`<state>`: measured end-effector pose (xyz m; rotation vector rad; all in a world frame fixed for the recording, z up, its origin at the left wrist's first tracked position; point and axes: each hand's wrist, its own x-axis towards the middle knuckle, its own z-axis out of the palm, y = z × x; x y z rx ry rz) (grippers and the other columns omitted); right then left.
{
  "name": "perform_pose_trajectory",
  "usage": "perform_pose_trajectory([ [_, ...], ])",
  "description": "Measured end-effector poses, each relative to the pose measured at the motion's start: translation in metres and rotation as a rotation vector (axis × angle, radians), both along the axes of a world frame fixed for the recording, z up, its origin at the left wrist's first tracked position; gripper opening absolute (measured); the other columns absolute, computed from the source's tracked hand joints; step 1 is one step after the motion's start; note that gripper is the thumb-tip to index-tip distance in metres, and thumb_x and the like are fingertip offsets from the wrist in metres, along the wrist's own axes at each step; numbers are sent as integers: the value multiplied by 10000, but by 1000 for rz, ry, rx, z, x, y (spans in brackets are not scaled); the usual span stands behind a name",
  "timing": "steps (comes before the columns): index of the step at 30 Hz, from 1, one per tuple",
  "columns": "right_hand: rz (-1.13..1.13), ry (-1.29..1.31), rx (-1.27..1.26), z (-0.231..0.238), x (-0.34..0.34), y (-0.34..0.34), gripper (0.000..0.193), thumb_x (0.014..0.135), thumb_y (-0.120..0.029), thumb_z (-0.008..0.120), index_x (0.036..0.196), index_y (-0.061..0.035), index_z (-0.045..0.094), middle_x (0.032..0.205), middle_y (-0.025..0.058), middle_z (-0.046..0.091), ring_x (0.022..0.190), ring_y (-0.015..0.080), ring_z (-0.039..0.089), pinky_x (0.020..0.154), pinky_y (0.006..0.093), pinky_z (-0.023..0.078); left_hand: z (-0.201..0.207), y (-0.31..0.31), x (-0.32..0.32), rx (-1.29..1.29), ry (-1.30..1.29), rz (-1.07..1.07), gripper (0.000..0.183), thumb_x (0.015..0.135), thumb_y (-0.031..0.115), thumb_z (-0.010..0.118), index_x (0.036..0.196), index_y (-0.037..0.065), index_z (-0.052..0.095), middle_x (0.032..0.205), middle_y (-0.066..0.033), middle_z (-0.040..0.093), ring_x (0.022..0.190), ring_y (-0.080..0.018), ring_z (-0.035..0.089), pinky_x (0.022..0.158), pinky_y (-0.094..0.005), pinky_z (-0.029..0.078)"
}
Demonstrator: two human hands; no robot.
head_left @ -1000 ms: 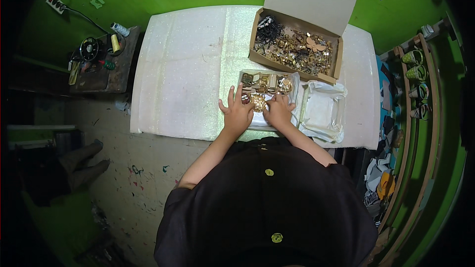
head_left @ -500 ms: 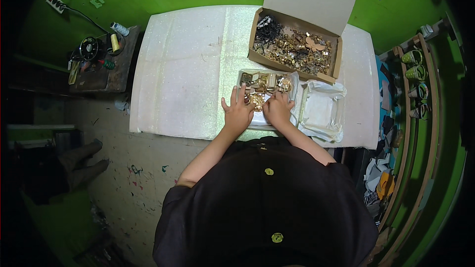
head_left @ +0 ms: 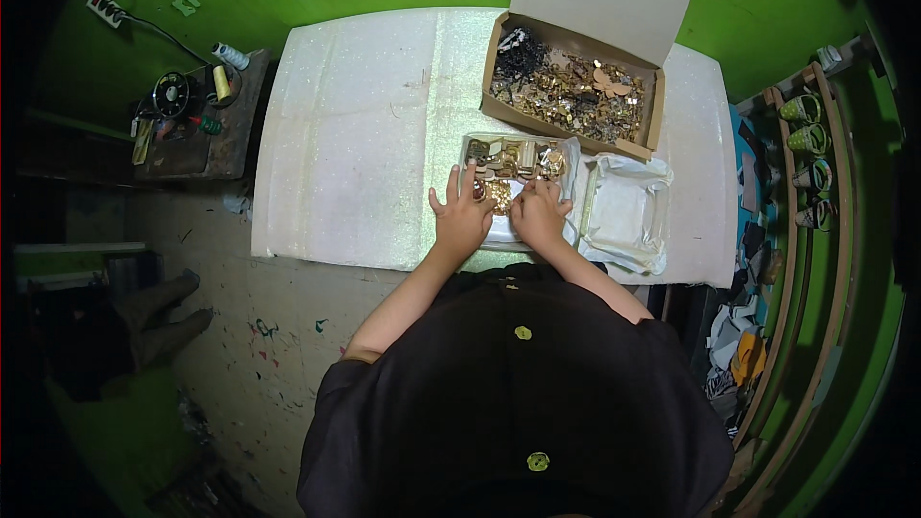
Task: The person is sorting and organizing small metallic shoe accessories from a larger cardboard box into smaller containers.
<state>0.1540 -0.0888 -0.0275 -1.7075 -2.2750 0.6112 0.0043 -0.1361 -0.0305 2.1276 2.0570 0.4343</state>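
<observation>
A shallow white box (head_left: pixel 508 232) holds sorted gold-toned metal pieces at the table's near edge. Over its left side my left hand (head_left: pixel 462 221) rests with fingers spread, its thumb beside a small heap of shiny gold pieces (head_left: pixel 498 194). My right hand (head_left: pixel 539 216) is on the box's right half, fingers bent down and drawn together; whatever they pinch is too small to make out. Along the box's far side lie more gold and bronze-coloured pieces (head_left: pixel 508 155) in groups. Part of the contents is hidden under both hands.
Behind stands an open cardboard box (head_left: pixel 573 134) full of mixed metal bits, with a tan butterfly-shaped piece (head_left: pixel 611 83) on top. A paper-lined white tray (head_left: pixel 625 216) sits at the right. Thread spools (head_left: pixel 231 57) stand on a side table; small shoes (head_left: pixel 808 140) hang on a wooden rack.
The fingers of my right hand have shifted very slightly within the white box. My left hand stays in place.
</observation>
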Motion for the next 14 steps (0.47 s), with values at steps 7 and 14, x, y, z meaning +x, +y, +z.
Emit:
perform_pose_trajectory([
  [7, -6, -29, -11, -15, -7, 3, 151, 753, -193, 590, 774, -71, 677, 1074, 51, 516, 1071, 238, 405, 812, 508, 264, 1, 0, 1, 18, -1, 0, 167, 735, 278, 623, 880, 253, 702, 1467, -135, 234, 1334, -365, 215, 939, -683, 152],
  [14, 12, -51, 36, -19, -5, 2, 139, 754, -207, 599, 808, -114, 688, 1079, 40, 519, 1073, 228, 405, 797, 498, 272, 4, -1, 1, 2, -21, 1, 156, 733, 272, 628, 863, 222, 698, 1474, -132, 224, 1347, -354, 197, 965, -672, 140],
])
